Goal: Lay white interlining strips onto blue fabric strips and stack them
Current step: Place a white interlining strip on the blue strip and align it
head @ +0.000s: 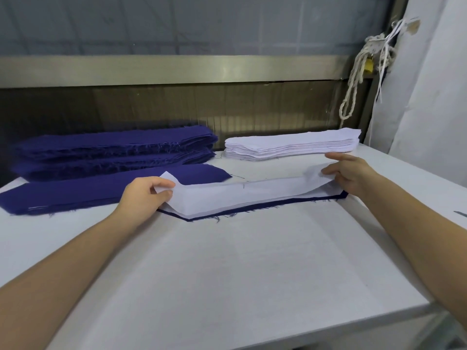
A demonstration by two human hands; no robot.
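Interlining strip (242,195) sags over a blue strip (341,195) mid-worktop (227,274).
Light, limp and flimsy, I judge; left hand (149,195) pinches its 9 o'clock end, right hand (351,173) its 3 o'clock end, the best holds for tautness.

White table (227,274), metal rail (177,69), hanging rope (353,79)

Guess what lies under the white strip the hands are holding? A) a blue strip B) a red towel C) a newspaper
A: a dark edge of the blue fabric strip shows just below the white interlining strip held by the left hand and right hand.
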